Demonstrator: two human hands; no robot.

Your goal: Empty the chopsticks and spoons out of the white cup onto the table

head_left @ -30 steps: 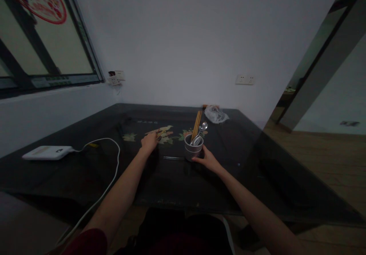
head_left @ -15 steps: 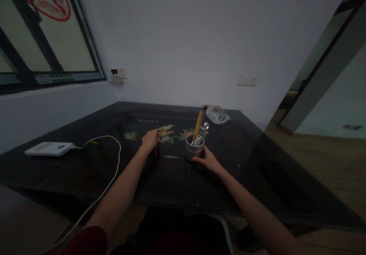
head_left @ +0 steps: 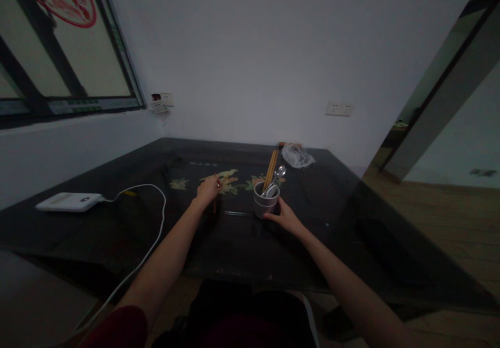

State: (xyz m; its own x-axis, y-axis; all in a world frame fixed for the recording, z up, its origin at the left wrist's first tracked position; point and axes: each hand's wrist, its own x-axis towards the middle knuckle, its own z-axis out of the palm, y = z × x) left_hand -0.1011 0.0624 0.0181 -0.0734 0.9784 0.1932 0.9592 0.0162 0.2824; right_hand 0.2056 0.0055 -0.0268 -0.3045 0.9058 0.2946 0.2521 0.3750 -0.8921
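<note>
Cup [head_left: 259, 208] stands upright on the table [head_left: 250, 254], with chopsticks [head_left: 270, 170] and a spoon [head_left: 280, 171] leaning out of it. The right hand [head_left: 287, 218] grips its right side. Left of it, the left hand [head_left: 208, 189] is closed on a thin stick [head_left: 214, 207]. Beyond the cup, a crumpled plastic bag [head_left: 297, 157] lies near the wall [head_left: 250, 77]. Farther left sits a white device [head_left: 70, 202], its cable [head_left: 162, 210] curving past the left forearm.

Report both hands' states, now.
Left hand: closed, apparently on a thin stick; the grip itself is too dark to make out.
Right hand: closed around the side of the cup.
</note>
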